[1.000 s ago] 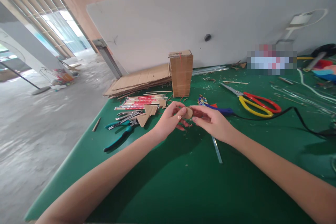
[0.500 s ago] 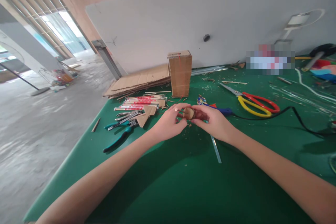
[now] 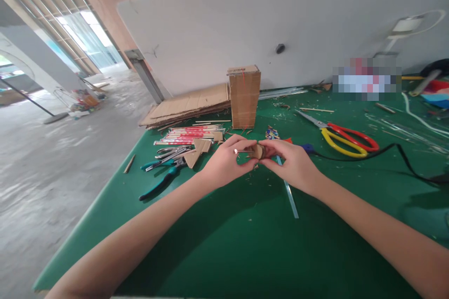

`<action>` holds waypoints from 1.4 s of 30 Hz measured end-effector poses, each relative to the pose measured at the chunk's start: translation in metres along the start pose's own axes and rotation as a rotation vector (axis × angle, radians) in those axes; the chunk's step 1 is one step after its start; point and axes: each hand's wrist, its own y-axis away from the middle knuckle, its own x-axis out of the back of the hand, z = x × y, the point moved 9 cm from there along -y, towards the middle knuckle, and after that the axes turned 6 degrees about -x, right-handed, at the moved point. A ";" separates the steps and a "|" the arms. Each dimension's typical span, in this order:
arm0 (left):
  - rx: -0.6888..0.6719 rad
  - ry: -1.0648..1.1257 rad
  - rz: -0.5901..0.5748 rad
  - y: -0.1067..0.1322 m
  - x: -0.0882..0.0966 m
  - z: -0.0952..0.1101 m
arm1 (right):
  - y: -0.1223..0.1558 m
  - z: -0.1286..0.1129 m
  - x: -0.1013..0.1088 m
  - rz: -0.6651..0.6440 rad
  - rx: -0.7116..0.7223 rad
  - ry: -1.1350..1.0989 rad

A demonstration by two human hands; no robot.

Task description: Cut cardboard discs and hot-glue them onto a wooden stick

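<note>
Both hands pinch a small cardboard piece (image 3: pixel 257 151) above the green bench (image 3: pixel 224 243).
Left hand (image 3: pixel 228 162) and right hand (image 3: pixel 293 163) meet fingertip to fingertip on it; its shape is seemingly round; pliers (image 3: pixel 159 182) lie left, scissors (image 3: pixel 342 138) right.

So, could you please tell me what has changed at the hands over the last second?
The small cardboard piece has been turned: a second ago its round face showed, now it sits more edge-on between the fingertips. The left hand has shifted its fingers on it. Both hands keep hold, the right hand much as before. The scissors, pliers and upright cardboard box have not moved.
</note>
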 end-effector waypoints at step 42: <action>0.232 0.042 -0.089 -0.001 -0.009 -0.015 | -0.001 0.019 -0.014 -0.025 -0.237 -0.337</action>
